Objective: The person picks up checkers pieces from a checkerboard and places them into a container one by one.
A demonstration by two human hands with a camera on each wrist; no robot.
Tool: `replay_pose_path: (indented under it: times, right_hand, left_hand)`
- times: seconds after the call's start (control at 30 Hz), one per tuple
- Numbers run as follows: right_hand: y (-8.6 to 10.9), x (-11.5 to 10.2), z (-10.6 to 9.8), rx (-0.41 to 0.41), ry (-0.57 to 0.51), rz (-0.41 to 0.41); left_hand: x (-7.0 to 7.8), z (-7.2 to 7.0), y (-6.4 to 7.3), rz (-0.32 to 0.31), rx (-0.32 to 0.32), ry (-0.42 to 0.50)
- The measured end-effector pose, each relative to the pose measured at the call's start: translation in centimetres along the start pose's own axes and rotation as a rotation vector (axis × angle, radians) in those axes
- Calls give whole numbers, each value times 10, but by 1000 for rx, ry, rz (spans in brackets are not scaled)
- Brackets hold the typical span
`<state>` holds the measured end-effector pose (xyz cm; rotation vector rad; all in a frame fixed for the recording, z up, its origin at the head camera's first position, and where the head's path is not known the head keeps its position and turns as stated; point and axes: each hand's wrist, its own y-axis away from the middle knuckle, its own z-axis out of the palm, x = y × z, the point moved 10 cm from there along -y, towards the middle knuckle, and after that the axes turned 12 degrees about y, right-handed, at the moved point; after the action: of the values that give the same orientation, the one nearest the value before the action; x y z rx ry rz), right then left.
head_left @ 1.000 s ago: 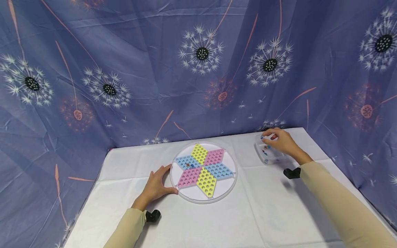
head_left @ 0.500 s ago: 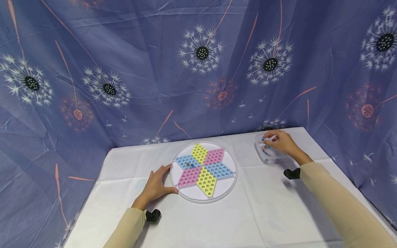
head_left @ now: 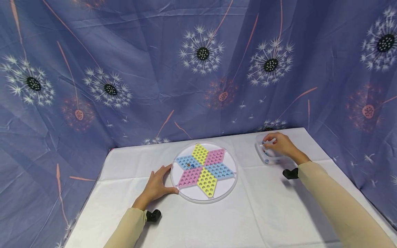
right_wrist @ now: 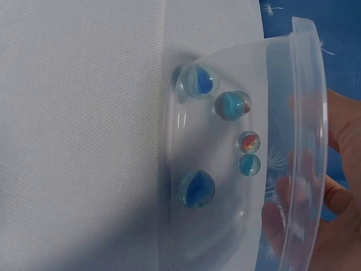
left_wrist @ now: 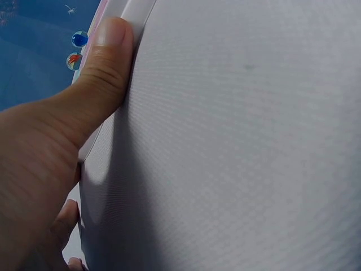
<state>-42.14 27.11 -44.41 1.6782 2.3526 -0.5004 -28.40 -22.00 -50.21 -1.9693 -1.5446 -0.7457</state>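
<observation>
A round white Chinese checkers board (head_left: 229,186) with a star of yellow, pink and blue hole fields lies mid-table. My left hand (head_left: 156,184) rests against its left rim, thumb and forefinger spread along the edge; the left wrist view shows the thumb (left_wrist: 107,62) lying on the rim. Two marbles, one blue (left_wrist: 79,39) and one orange-patterned (left_wrist: 74,61), sit in the left blue field. My right hand (head_left: 280,144) reaches into a clear plastic box (head_left: 270,159), apparently pinching a small blue marble (head_left: 263,142) at the fingertips. The right wrist view does not show that pinch clearly.
Several loose marbles, including a big blue one (right_wrist: 196,189) and a red-patterned one (right_wrist: 249,142), lie in the box. A white cloth (head_left: 235,224) covers the table. A blue dandelion-print curtain (head_left: 149,69) hangs behind and at both sides.
My right hand has moved slightly down, deeper into the clear box, with the blue marble still near its fingertips. The left hand and the board have stayed in place.
</observation>
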Motion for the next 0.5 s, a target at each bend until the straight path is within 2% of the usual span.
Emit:
replay_pose_path:
  times: [0.5]
  right_hand:
    - [0, 0, 4, -27, 9, 15]
  left_hand:
    - [3, -2, 1, 14, 5, 5]
